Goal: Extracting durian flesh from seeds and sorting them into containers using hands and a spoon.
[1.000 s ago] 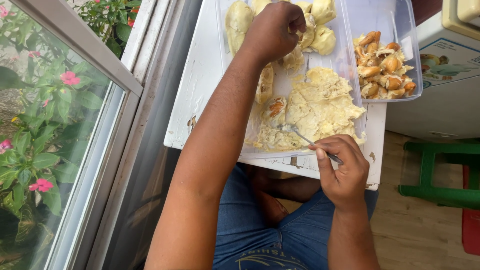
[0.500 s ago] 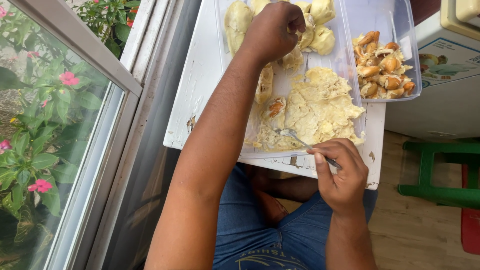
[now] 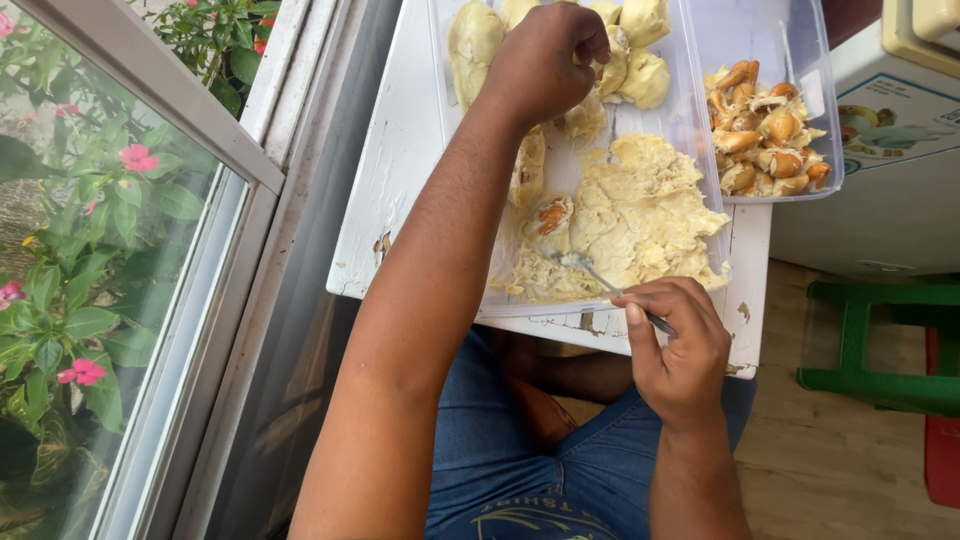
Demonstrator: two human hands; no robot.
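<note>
white box [image 3: 905, 150] | far right beside table | pale printed picture label, green and orange

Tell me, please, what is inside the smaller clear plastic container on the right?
The smaller clear plastic container holds a pile of orange-brown seeds with pale yellow flesh stuck to them. Its far half looks bare. Whatever lies beneath the pile is covered.

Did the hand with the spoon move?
Yes. The right hand slid slightly left along the white table's front edge; its spoon stays in the mash.

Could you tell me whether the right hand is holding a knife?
No, the right hand grips a metal spoon in the yellow pulp.
</note>
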